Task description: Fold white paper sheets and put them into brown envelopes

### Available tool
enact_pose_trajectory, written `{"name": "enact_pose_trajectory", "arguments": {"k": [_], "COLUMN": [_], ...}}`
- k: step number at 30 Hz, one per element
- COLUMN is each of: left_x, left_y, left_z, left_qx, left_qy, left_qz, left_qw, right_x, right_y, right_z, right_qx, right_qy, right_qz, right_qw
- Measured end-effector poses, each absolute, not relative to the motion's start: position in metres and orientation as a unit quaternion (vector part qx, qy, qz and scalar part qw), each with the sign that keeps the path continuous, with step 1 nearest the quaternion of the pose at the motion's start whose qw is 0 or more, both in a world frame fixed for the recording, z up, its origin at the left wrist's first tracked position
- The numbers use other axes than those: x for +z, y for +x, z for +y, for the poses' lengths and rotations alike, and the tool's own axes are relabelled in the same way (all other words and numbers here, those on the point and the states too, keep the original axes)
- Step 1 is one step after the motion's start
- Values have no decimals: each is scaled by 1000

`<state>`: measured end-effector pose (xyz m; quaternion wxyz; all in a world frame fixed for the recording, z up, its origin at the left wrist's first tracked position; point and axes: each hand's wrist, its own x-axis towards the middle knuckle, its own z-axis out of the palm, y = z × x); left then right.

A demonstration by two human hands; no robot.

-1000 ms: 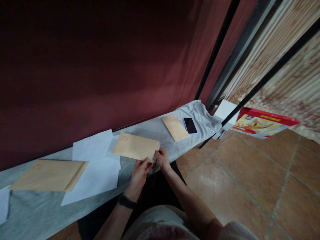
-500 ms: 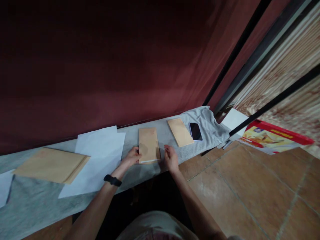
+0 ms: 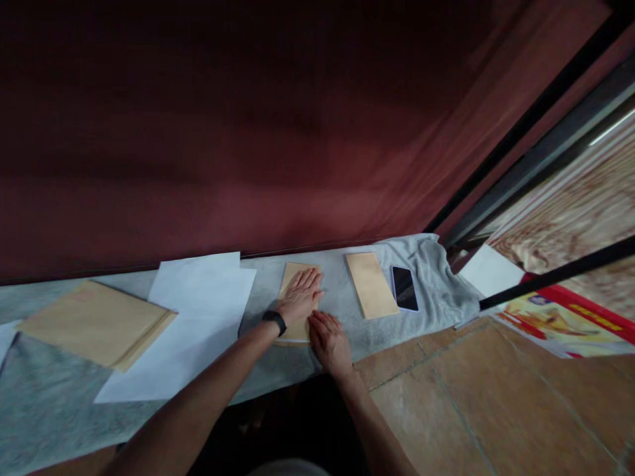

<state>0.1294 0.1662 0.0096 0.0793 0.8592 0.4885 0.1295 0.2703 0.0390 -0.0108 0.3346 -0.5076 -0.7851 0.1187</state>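
A brown paper envelope point(image 3: 288, 280) lies on the cloth-covered bench in front of me, a white strip showing at its near end. My left hand point(image 3: 300, 295), with a black band at the wrist, rests flat on top of it, fingers stretched toward the far right corner. Along the envelope's right edge lies my right hand point(image 3: 331, 340), its fingertips touching that side. Both hands cover much of the envelope. To the right is another brown envelope point(image 3: 372, 284), apart from my hands.
A phone point(image 3: 405, 288) lies beyond the right envelope. White paper sheets point(image 3: 198, 297) are spread on the left, partly under a stack of larger brown envelopes point(image 3: 94, 324). A dark red wall point(image 3: 198, 165) rises behind the bench. A red and yellow box point(image 3: 570, 317) is at the right.
My left hand has moved from the envelope's left edge onto its top and flattened. My right hand has come in to touch its right edge. The view has shifted slightly.
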Motion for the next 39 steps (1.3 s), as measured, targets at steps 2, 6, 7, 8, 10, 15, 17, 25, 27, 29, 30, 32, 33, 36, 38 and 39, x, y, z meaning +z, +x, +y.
{"name": "enact_pose_trajectory", "arguments": {"k": [2, 6, 7, 8, 10, 15, 17, 25, 27, 29, 30, 32, 33, 36, 38, 39], "left_x": [8, 0, -3, -7, -13, -17, -14, -9, -10, -12, -12, -11, -11, -10, -10, -11], "left_y": [131, 127, 124, 121, 114, 91, 83, 66, 64, 61, 59, 55, 53, 46, 42, 39], "left_z": [187, 195, 191, 184, 166, 117, 100, 36, 27, 22, 21, 21, 21, 22, 23, 23], "left_qx": [107, 95, 98, 103, 119, 152, 159, 154, 157, 165, 174, 198, 211, 246, 265, 272], "left_qy": [867, 877, 879, 883, 892, 898, 900, 898, 894, 889, 885, 872, 865, 850, 842, 838], "left_qz": [483, 470, 465, 456, 436, 412, 406, 410, 417, 423, 428, 441, 447, 456, 461, 463], "left_qw": [56, 33, 30, 28, 23, 15, 18, 36, 43, 54, 60, 74, 80, 90, 92, 92], "right_x": [-11, -9, -8, -7, -5, -2, -3, -7, -7, -6, -6, -6, -7, -9, -11, -11], "right_y": [270, 269, 269, 269, 268, 270, 273, 276, 271, 265, 262, 259, 257, 259, 263, 267], "right_z": [39, 38, 37, 37, 37, 36, 36, 76, 95, 112, 119, 129, 131, 123, 107, 96], "right_qx": [107, 106, 109, 111, 116, 131, 147, 134, 104, 77, 68, 60, 61, 78, 98, 111], "right_qy": [-506, -512, -514, -515, -515, -509, -502, -481, -479, -494, -502, -517, -524, -550, -548, -539], "right_qz": [-788, -787, -787, -787, -788, -785, -779, -817, -836, -838, -836, -830, -825, -802, -795, -798], "right_qw": [334, 327, 325, 322, 319, 328, 345, 289, 246, 218, 209, 201, 201, 221, 239, 246]}}
